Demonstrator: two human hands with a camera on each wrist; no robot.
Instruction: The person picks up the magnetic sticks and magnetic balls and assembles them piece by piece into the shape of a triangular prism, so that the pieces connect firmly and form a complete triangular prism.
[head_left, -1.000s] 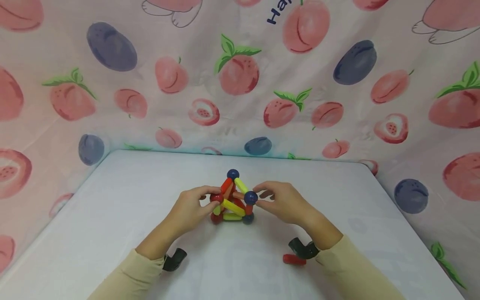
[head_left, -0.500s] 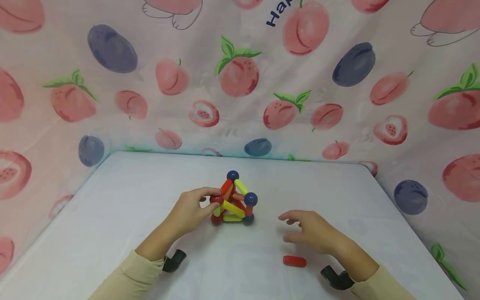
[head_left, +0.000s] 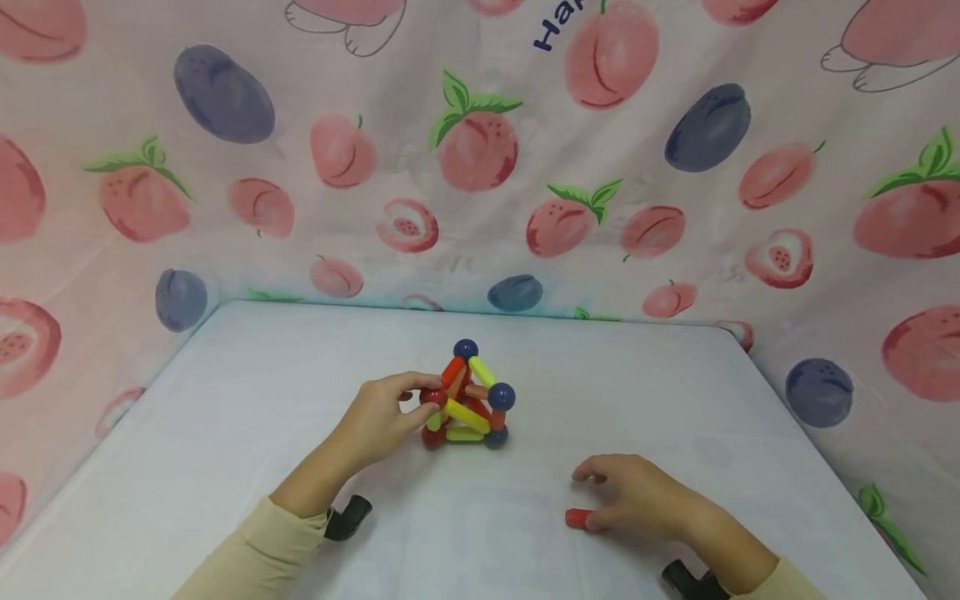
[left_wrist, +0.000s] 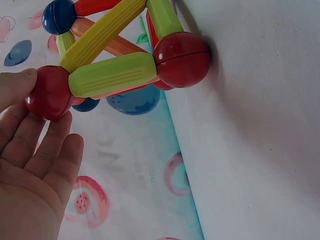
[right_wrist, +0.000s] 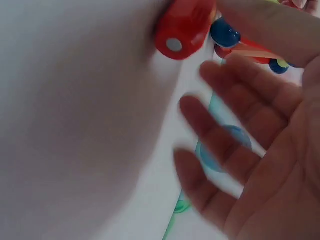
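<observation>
A small frame of magnetic rods and balls stands on the white table (head_left: 465, 517), with yellow rods (head_left: 468, 416), red and orange rods, blue balls (head_left: 502, 397) and red balls. My left hand (head_left: 378, 421) pinches the frame's upper left red ball (left_wrist: 49, 93) between thumb and fingers. In the left wrist view a lime green rod (left_wrist: 112, 75) joins that ball to another red ball (left_wrist: 182, 60). My right hand (head_left: 641, 496) is over a loose red rod (head_left: 576, 518), its thumb covering the rod's right part. In the right wrist view the fingers are spread and not closed round the red rod (right_wrist: 185, 30).
Behind the table hangs a fruit-printed cloth (head_left: 480, 242), meeting its back edge. Black wrist-worn devices (head_left: 348, 517) sit under both forearms, close to the tabletop.
My right hand has left the frame's right blue ball and moved right and toward me, down to the loose red rod. The left hand has kept its hold, and the frame stands as before.
</observation>
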